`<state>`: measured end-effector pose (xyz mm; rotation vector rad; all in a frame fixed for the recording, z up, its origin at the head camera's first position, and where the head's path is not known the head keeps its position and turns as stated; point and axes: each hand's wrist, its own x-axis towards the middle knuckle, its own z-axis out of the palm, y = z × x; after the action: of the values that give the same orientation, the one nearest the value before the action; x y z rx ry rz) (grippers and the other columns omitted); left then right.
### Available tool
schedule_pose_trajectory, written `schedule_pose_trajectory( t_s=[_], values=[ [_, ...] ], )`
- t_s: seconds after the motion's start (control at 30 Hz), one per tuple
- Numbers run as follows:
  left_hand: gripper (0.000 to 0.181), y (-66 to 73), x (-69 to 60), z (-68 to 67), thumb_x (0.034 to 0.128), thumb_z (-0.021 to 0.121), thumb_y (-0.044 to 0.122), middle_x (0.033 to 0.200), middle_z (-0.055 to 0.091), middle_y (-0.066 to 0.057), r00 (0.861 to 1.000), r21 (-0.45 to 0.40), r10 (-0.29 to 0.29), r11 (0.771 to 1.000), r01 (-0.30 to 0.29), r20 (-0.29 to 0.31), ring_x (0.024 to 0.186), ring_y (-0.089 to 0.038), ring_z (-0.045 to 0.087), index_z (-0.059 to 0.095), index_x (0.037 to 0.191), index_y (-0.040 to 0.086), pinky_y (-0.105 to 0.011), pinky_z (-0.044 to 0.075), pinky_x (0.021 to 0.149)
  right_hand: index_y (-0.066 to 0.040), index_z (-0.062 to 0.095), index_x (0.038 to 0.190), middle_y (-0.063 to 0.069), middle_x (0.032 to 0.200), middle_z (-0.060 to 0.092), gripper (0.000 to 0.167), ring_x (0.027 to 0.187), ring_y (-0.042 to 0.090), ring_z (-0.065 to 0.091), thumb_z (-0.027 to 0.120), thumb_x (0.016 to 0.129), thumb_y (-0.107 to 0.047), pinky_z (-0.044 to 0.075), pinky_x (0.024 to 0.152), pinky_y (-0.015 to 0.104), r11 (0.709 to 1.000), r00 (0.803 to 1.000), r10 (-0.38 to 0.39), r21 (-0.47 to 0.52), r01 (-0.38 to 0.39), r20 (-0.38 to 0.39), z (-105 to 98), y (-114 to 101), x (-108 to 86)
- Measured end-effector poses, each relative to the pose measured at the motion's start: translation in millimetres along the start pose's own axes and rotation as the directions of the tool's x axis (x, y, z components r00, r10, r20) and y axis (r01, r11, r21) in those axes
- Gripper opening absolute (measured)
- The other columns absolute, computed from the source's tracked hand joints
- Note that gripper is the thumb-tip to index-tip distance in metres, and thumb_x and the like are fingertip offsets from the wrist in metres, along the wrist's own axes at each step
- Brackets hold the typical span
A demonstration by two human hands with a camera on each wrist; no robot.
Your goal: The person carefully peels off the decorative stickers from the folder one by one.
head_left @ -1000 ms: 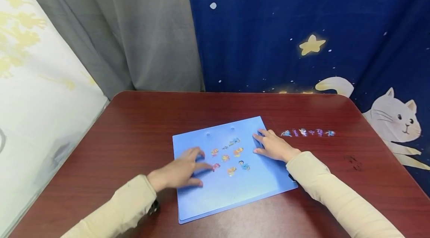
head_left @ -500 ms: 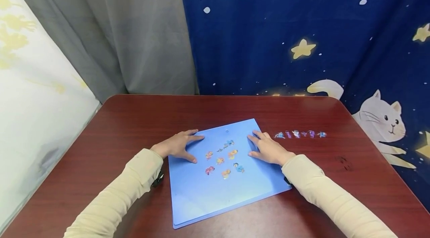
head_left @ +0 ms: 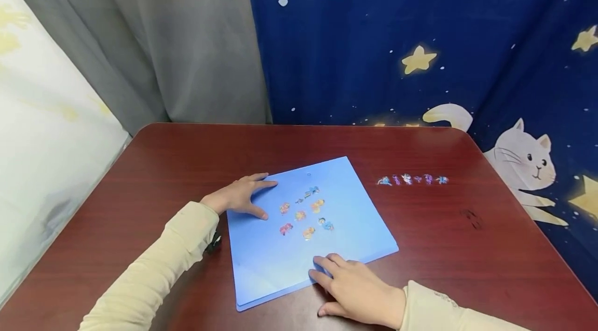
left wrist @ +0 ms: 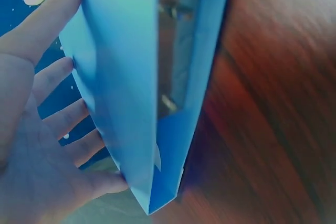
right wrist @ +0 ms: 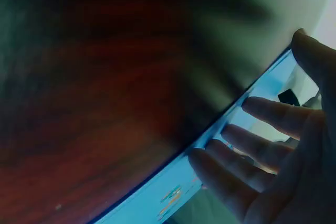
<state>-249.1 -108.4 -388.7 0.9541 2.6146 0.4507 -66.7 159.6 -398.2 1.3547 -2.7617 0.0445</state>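
Observation:
A blue folder point(head_left: 271, 263) lies at a slant on the table, with several small cartoon stickers point(head_left: 300, 215) scattered over the middle of its cover. My left hand point(head_left: 240, 196) rests on its upper left corner with the fingers spread. From the side, the left wrist view shows a gap between the folder's covers point(left wrist: 121, 77) and a metal clip point(left wrist: 176, 10) inside. My right hand point(head_left: 355, 289) is at the folder's front edge. Its fingertips touch the cover there, and the thumb lies off the edge.
A row of several blue and purple stickers point(head_left: 406, 179) lies on the table point(head_left: 196, 160) right of the folder. Dark marks point(head_left: 472, 218) show farther right. Grey and blue curtains point(head_left: 336, 51) hang behind the table; a white wall covering point(head_left: 46, 128) is at left.
My left hand has moved from the stickers up to the folder's upper left corner. My right hand has left the right side and come down to the front edge. The folder looks unmoved.

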Motion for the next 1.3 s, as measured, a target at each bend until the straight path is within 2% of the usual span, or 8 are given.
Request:
schedule_pose_trajectory(
  t_s=[0.2, 0.33, 0.47, 0.67, 0.9, 1.03, 1.2, 1.3],
  values=[
    [0.086, 2.0, -23.9, 3.8, 0.0713, 0.069, 0.045, 0.143, 0.015, -0.022, 0.993, 0.005, -0.110, 0.994, 0.110, -0.049, 0.126, -0.044, 0.017, 0.029, 0.139, 0.011, -0.066, 0.025, 0.087, -0.011, 0.057, 0.119, 0.010, 0.124, 0.050, 0.058, 0.108, 0.025, 0.049, 0.041, 0.086, -0.056, 0.050, 0.066, 0.036, 0.989, 0.990, 0.133, 0.054, -0.136, 0.052, 1, 20, 4.3],
    [0.086, 11.6, -40.1, 10.6, 0.0726, 0.068, 0.044, 0.144, 0.009, -0.022, 0.991, 0.025, -0.116, 0.993, 0.118, -0.068, 0.127, -0.045, 0.011, 0.028, 0.139, 0.008, -0.071, 0.025, 0.079, -0.009, 0.060, 0.114, 0.013, 0.122, 0.051, 0.053, 0.108, 0.025, 0.050, 0.048, 0.085, -0.052, 0.050, 0.070, 0.038, 0.975, 0.980, 0.199, 0.094, -0.201, 0.028, 1, 40, 4.6],
    [0.081, 22.8, -51.8, 19.6, 0.0742, 0.064, 0.049, 0.145, 0.013, -0.018, 0.989, 0.126, -0.120, 0.984, 0.130, -0.088, 0.129, -0.042, 0.012, 0.034, 0.137, 0.008, -0.072, 0.024, 0.078, -0.008, 0.063, 0.109, 0.013, 0.119, 0.054, 0.049, 0.105, 0.025, 0.052, 0.051, 0.085, -0.048, 0.050, 0.068, 0.037, 0.968, 0.974, 0.225, 0.116, -0.223, -0.001, 0, 55, 5.2],
    [0.087, 39.8, -57.4, 29.8, 0.0702, 0.056, 0.065, 0.143, 0.023, -0.014, 0.986, 0.324, -0.104, 0.935, 0.142, -0.133, 0.130, -0.036, 0.016, 0.038, 0.135, 0.010, -0.069, 0.024, 0.084, -0.005, 0.066, 0.102, 0.015, 0.111, 0.058, 0.042, 0.097, 0.027, 0.056, 0.057, 0.083, -0.041, 0.050, 0.062, 0.037, 0.967, 0.966, 0.254, 0.042, -0.252, -0.043, 0, 71, 6.8],
    [0.086, 51.3, -56.3, 37.3, 0.0681, 0.055, 0.068, 0.136, 0.037, -0.013, 0.987, 0.355, 0.033, 0.934, 0.025, -0.158, 0.125, -0.033, 0.029, 0.044, 0.132, 0.012, -0.060, 0.025, 0.092, -0.001, 0.066, 0.101, 0.016, 0.106, 0.061, 0.044, 0.097, 0.029, 0.056, 0.062, 0.080, -0.039, 0.050, 0.066, 0.039, 0.930, 0.930, 0.366, -0.027, -0.367, -0.035, 2, 97, 6.4],
    [0.078, 55.2, -52.4, 42.5, 0.0698, 0.056, 0.065, 0.128, 0.043, -0.012, 0.977, 0.352, 0.135, 0.933, -0.070, -0.163, 0.120, -0.030, 0.035, 0.050, 0.128, 0.014, -0.053, 0.028, 0.094, 0.000, 0.064, 0.104, 0.016, 0.109, 0.060, 0.047, 0.099, 0.030, 0.056, 0.063, 0.079, -0.040, 0.050, 0.067, 0.040, 0.908, 0.908, 0.419, -0.022, -0.419, -0.002, 2, 111, 4.3],
    [0.069, 56.3, -48.5, 48.3, 0.0726, 0.057, 0.062, 0.114, 0.046, -0.007, 0.957, 0.325, 0.243, 0.928, -0.181, -0.160, 0.107, -0.020, 0.041, 0.054, 0.124, 0.015, -0.041, 0.032, 0.094, 0.003, 0.062, 0.107, 0.017, 0.113, 0.057, 0.050, 0.102, 0.032, 0.054, 0.066, 0.077, -0.037, 0.049, 0.071, 0.041, 0.897, 0.897, 0.441, 0.021, -0.441, 0.029, 0, 119, -2.4],
    [0.061, 54.7, -44.9, 46.5, 0.0734, 0.061, 0.057, 0.106, 0.045, -0.002, 0.948, 0.273, 0.279, 0.934, -0.231, -0.153, 0.097, -0.015, 0.042, 0.057, 0.120, 0.018, -0.035, 0.034, 0.088, 0.004, 0.060, 0.111, 0.018, 0.117, 0.055, 0.051, 0.106, 0.033, 0.052, 0.067, 0.077, -0.034, 0.047, 0.076, 0.043, 0.889, 0.891, 0.451, 0.068, -0.453, 0.048, 0, 120, -8.6]
  ],
)
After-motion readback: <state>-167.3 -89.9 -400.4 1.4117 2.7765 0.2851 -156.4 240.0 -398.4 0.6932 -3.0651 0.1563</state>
